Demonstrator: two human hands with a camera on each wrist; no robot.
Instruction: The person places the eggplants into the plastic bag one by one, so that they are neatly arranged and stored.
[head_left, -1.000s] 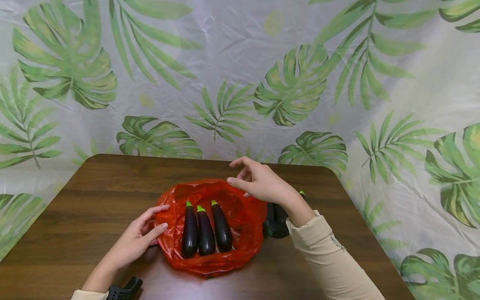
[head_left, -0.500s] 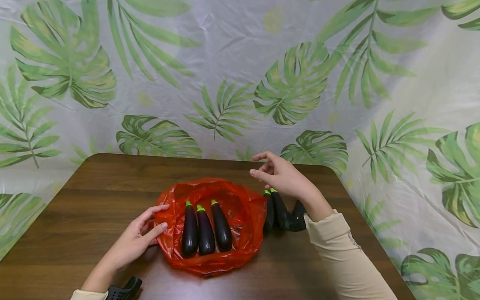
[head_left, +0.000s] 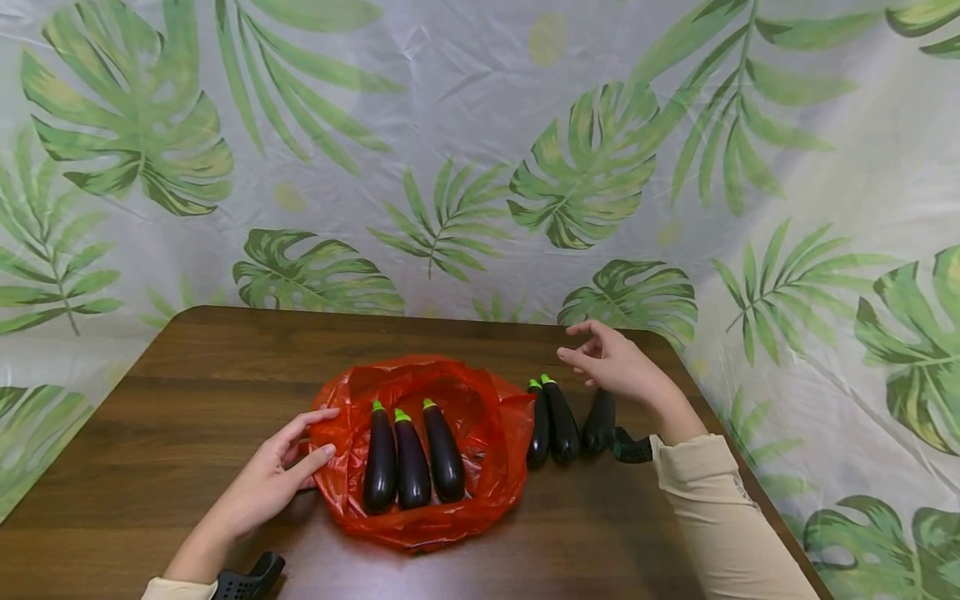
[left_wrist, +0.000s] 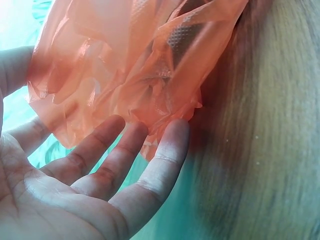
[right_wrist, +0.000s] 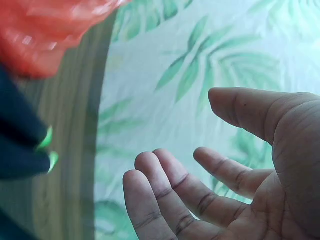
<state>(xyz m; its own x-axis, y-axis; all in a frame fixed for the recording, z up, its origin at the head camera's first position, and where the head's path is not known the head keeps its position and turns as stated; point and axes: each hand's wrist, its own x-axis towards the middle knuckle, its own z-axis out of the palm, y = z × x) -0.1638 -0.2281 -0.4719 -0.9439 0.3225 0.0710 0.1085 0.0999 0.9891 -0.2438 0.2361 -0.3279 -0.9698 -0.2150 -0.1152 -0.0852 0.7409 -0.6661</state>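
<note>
In the head view my left hand (head_left: 273, 467) holds the left rim of a red plastic bag (head_left: 491, 500), its thumb and index finger lying over the edge. The left wrist view shows the other fingers (left_wrist: 165, 155) against the outside of the thin red film. Three dark eggplants with green stem ends lie side by side in the bag, among them the middle eggplant (head_left: 413, 471). To the bag's right lie three more, including one eggplant (head_left: 561, 421) beside another and a separate eggplant (head_left: 599, 423). Above that last one, my right hand (head_left: 615, 362) hovers with loosely bent fingers, holding nothing.
Everything lies on a dark wooden table (head_left: 217, 392) with rounded far corners. A leaf-patterned curtain (head_left: 450, 125) hangs close behind it and along the right side. Black wrist straps (head_left: 251, 577) sit at both cuffs.
My right hand has moved right, from above the bag's rim to above the outermost eggplant, bringing the eggplants beside the bag into view. The left hand and the bag have stayed put.
</note>
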